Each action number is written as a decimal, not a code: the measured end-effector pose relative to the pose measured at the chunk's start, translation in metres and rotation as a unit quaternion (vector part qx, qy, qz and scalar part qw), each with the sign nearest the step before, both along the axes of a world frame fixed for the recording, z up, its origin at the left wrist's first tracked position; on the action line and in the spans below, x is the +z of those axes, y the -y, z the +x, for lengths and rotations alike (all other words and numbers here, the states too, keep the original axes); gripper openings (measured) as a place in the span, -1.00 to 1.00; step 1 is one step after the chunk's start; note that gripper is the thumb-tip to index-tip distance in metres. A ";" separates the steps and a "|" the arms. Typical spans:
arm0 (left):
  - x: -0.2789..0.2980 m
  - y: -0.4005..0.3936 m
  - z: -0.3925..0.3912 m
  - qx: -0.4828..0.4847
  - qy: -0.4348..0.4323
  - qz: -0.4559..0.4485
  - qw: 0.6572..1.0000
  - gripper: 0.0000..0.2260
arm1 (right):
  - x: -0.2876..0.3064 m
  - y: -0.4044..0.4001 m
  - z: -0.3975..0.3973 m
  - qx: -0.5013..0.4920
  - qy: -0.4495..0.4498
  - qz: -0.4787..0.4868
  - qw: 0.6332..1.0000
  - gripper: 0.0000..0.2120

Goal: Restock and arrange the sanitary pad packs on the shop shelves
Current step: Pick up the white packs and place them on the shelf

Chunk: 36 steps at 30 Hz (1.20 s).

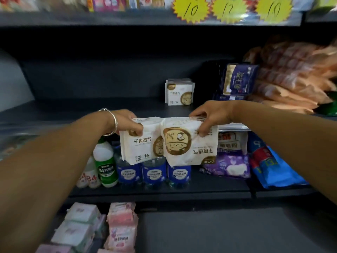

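Left hand (127, 123) pinching white pack (138, 143), right hand (209, 117) another (189, 143)

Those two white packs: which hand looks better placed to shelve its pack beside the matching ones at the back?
Probably the right hand: it is nearer the shelved white packs. But its pack is upside down; the left hand holds its pack upright.

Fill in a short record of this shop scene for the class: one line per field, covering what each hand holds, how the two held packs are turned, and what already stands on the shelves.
left hand: grips the upright white pack by its top edge
right hand: grips the upside-down white pack, print inverted
held packs: side by side, overlapping, in front of the middle shelf
same design already shelved: stacked white packs at the back
right of them: dark blue packs
lower shelf: blue-labelled bottles, green bottle, purple pack
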<state>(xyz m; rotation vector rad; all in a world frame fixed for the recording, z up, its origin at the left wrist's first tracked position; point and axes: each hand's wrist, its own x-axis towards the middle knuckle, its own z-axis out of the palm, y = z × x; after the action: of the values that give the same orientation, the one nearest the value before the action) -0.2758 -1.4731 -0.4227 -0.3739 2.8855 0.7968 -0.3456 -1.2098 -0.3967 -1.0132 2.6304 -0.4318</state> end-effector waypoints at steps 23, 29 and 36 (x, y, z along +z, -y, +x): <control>0.078 0.006 -0.151 -0.073 -0.066 0.066 0.993 -0.54 | 0.028 0.016 -0.088 0.014 0.052 -0.008 0.999 -0.37; 0.089 0.001 -0.189 -0.089 -0.117 0.119 0.982 -0.49 | 0.043 0.002 -0.106 0.002 0.063 -0.013 0.998 -0.38; 0.063 -0.004 -0.233 -0.081 -0.202 0.215 0.952 -0.35 | 0.055 0.005 -0.131 -0.026 0.042 -0.049 0.998 -0.38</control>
<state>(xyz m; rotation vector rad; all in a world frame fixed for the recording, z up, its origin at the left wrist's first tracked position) -0.5087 -1.4692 -0.3601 0.0890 2.9084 1.5838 -0.4763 -1.2146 -0.3414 -0.9345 2.5878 -0.6066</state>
